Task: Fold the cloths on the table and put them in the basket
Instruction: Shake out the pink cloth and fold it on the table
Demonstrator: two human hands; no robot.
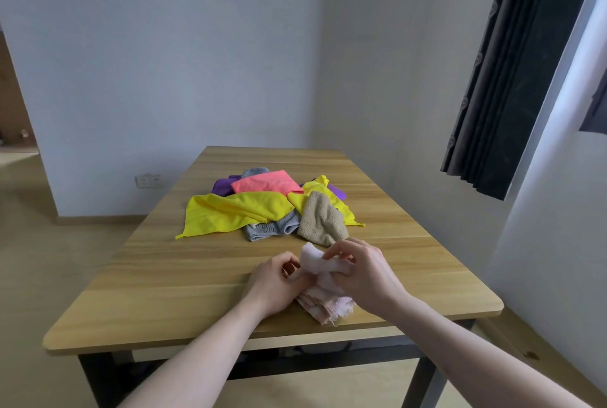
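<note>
Both hands hold a pale pink cloth (323, 289) at the near side of the wooden bench (164, 276). The left hand (279, 286) has its fingers curled on the cloth's left side. The right hand (361, 271) pinches the bunched top of the cloth with its fingers clamped on it. The bottom of the cloth rests on the bench. Farther back, in the middle of the bench, sits a pile of cloths: a yellow cloth (230, 214), a coral pink cloth (266, 182), a purple cloth (220, 187), a grey cloth (272, 230) and a tan cloth (322, 220). A dark curtain (512, 72) hangs on the right
</note>
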